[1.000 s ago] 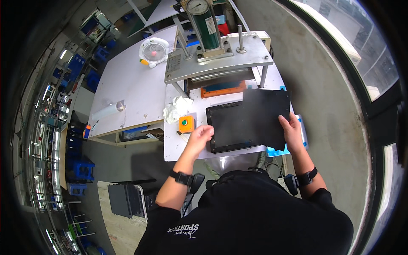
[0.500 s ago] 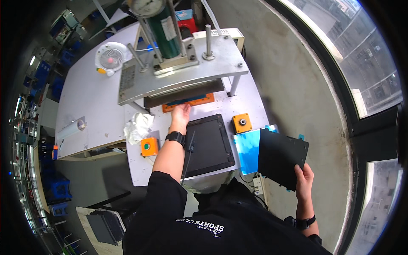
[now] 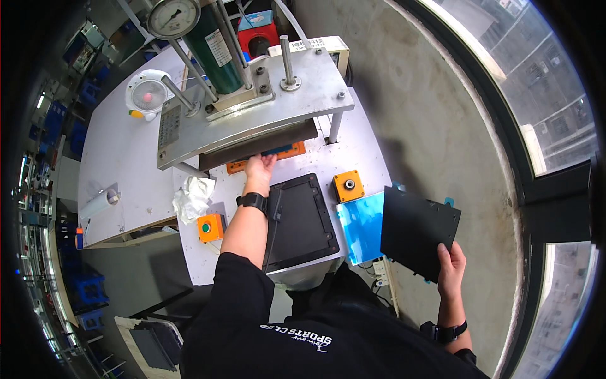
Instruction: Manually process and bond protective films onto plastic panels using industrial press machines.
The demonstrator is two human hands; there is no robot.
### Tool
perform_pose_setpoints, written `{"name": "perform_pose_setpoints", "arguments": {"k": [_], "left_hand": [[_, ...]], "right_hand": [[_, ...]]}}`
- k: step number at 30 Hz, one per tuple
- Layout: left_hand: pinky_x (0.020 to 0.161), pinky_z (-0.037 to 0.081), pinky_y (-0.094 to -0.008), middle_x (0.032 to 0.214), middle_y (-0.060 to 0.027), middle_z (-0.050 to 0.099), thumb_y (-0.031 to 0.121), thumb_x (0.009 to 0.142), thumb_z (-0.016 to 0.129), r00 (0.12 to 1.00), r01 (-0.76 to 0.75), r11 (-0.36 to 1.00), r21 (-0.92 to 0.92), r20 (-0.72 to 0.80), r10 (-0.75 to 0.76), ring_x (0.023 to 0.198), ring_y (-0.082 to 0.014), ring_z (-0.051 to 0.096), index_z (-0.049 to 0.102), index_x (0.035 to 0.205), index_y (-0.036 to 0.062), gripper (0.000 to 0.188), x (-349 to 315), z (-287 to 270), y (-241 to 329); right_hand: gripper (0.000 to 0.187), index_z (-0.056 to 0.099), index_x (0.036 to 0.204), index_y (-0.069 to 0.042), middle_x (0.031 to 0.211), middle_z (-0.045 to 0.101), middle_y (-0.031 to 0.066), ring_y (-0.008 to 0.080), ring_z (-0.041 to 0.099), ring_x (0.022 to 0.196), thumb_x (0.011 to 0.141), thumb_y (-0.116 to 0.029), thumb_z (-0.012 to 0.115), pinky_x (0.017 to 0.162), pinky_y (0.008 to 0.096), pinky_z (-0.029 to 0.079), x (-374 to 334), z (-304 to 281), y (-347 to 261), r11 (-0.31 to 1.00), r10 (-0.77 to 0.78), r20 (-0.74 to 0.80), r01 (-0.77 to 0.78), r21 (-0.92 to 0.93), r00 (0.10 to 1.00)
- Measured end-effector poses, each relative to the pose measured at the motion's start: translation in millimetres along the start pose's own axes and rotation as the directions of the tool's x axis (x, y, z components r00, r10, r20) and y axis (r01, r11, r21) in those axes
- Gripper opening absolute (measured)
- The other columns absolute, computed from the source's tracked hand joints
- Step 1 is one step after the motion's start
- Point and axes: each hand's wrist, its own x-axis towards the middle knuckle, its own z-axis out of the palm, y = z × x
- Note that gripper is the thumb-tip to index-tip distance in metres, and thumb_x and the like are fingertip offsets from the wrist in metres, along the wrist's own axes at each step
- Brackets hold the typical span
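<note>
My left hand [image 3: 257, 169] reaches beneath the press's raised plate, at the front edge of an orange fixture [image 3: 291, 151] with a blue top. Its fingers are loosely bent and partly hidden; I see nothing held in them. Off the table's right side, my right hand [image 3: 451, 265] grips a thin black panel [image 3: 418, 228] by its lower right edge, thumb on top. Small blue-green tabs stick out from the panel's rim. A black rectangular frame-like tray [image 3: 302, 221] lies before the press, partly covered by my left forearm and a black cord.
The metal press [image 3: 252, 110] carries a gauge [image 3: 173, 18]. Orange button boxes, one with a green button [image 3: 211, 227] and one with a dark button [image 3: 348, 185], flank the tray. Blue film [image 3: 361, 227], crumpled white tissue [image 3: 193, 199] and a small fan [image 3: 146, 95] are on the table.
The view has shifted, so the press and table appear further left. My left hand stays by the orange fixture, and the black panel remains in my right hand.
</note>
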Motion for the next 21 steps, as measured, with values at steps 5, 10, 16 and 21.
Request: {"name": "perform_pose_setpoints", "arguments": {"k": [5,10,16,21], "left_hand": [[0.082,0.053,-0.0492,0.109,-0.0166,0.053,0.005,0.091,0.042,0.983,-0.109,0.983,0.146,0.162,0.084,0.092,-0.0326,0.06,0.042,0.115,0.0007,0.024,-96.2,-36.7,-1.5],[0.07,0.056,-0.0402,0.096,-0.0096,0.059,0.009,0.091,0.05,0.921,-0.235,0.937,0.259,0.368,0.13,0.08,-0.0226,0.063,0.048,0.106,0.0041,0.016,-221.3,-128.5,41.4],[0.073,0.05,-0.0327,0.106,-0.0083,0.061,0.006,0.09,0.05,0.928,-0.314,0.918,0.244,0.284,0.242,0.09,-0.0192,0.06,0.052,0.115,0.0033,0.025,-332.9,-198.5,95.6],[0.08,0.05,-0.0349,0.11,-0.0087,0.061,0.007,0.089,0.053,0.872,-0.489,0.846,0.213,0.119,0.474,0.095,-0.0205,0.061,0.053,0.116,0.0038,0.028,-386.0,-250.4,112.9]], "right_hand": [[0.025,0.058,0.109,0.005,0.086,0.063,0.0076,0.0106,0.055,0.08,0.089,-0.003,0.047,0.073,0.0271,0.046,26.0,37.2,-23.4,0.942,-0.286,0.1,0.299,-0.151,0.953],[0.033,0.062,0.11,-0.006,0.106,0.063,0.0151,0.0323,0.062,0.092,0.077,0.0,0.057,0.079,0.0382,0.052,72.2,126.9,-60.9,0.452,-0.587,0.616,0.844,-0.288,0.525],[0.031,0.056,0.111,-0.006,0.108,0.061,0.0129,0.0294,0.059,0.103,0.081,-0.012,0.051,0.09,0.0386,0.046,114.4,260.6,-12.5,0.05,-0.56,0.816,0.989,-0.137,0.142],[0.039,0.055,0.12,-0.009,0.114,0.06,0.0099,0.0303,0.056,0.11,0.081,-0.014,0.051,0.097,0.0403,0.042,141.7,361.1,36.6,-0.042,-0.555,0.818,0.977,-0.209,0.152]]}}
